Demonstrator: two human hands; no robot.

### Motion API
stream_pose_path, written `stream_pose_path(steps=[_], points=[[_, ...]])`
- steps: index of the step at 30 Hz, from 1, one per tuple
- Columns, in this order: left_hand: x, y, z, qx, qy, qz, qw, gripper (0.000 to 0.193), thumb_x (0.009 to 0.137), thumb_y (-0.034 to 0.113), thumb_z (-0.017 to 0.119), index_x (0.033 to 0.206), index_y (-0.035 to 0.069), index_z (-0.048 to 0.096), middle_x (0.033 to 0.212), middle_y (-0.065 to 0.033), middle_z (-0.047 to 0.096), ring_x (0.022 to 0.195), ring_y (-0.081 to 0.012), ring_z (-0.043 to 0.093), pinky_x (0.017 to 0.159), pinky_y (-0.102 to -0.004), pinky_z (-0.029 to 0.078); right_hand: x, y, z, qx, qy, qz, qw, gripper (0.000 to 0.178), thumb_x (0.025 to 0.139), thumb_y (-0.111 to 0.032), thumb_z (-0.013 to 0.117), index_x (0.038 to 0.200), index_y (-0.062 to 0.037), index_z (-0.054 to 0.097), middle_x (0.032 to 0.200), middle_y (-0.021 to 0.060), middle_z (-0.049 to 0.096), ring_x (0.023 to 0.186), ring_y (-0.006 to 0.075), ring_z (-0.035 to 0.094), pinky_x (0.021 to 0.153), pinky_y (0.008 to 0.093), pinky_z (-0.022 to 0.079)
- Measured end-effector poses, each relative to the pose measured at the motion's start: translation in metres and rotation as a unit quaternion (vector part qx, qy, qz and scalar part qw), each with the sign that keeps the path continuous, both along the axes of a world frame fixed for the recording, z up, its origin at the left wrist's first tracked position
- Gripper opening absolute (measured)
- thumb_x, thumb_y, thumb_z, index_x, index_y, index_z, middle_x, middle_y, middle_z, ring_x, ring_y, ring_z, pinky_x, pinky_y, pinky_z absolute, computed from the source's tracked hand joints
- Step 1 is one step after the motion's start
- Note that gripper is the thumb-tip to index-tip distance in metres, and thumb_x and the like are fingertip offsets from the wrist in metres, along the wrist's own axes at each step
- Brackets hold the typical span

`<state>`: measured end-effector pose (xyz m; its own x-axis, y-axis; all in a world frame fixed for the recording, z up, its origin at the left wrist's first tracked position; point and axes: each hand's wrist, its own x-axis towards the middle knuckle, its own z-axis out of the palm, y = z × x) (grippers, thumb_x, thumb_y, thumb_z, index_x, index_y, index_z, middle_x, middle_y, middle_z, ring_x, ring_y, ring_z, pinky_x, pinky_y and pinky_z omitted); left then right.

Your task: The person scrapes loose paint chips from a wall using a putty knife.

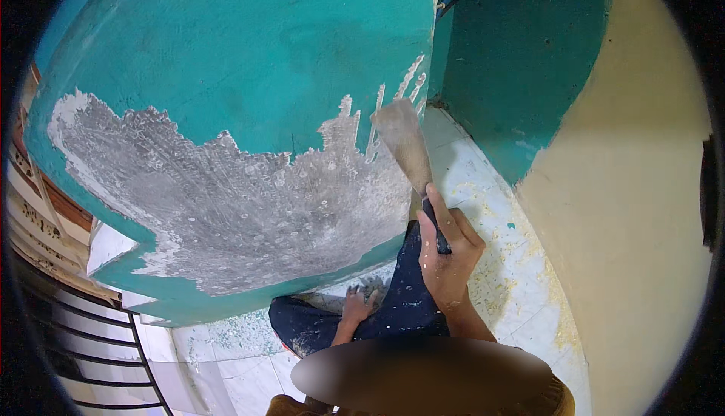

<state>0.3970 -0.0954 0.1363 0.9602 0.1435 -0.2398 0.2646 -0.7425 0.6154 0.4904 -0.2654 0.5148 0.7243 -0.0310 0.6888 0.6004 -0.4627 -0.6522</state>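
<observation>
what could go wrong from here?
The scraper in the right hand is near the right edge of the teal wall; it might slip past. Yellowish flakes litter the floor tiles, so footing could be slick. The left hand is below the grey bare patch in the picture; loose chips might land on it.

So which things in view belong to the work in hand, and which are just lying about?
In the work:
- flat-bladed scraper, gripped in the right hand
- teal wall with its rough grey patch, by the blade

Just about:
- pale yellow flakes and teal flakes on the floor
- black barred railing, left
- cream wall, right
</observation>
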Motion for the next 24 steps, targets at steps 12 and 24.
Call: stream_pose_path(steps=[12,24], points=[[0.087,-0.073,0.305,-0.467,-0.316,-0.072,0.823,0.055,0.1,0.041,0.034,0.123,-0.008,0.045,0.115,-0.0163,0.058,0.108,-0.0217,0.055,0.094,-0.0312,0.042,-0.001,-0.012,-0.039,0.027,-0.015,0.044,0.999,0.035,0.081,-0.001,0.066,0.115,-0.0012,0.061,0.081,0.0104,0.064,0.068,0.0201,0.061,0.06,0.0289,0.05],[0.131,-0.091,0.394,-0.509,-0.215,-0.038,0.833,0.049,0.1,0.041,0.034,0.102,-0.002,0.057,0.076,-0.0104,0.067,0.059,-0.0122,0.061,0.055,-0.0241,0.048,-0.008,-0.021,-0.027,0.427,0.456,0.374,0.685,0.031,0.1,-0.036,0.04,0.085,-0.0092,0.043,0.064,-0.0018,0.037,0.045,0.0045,0.032,0.038,0.0188,0.024]])
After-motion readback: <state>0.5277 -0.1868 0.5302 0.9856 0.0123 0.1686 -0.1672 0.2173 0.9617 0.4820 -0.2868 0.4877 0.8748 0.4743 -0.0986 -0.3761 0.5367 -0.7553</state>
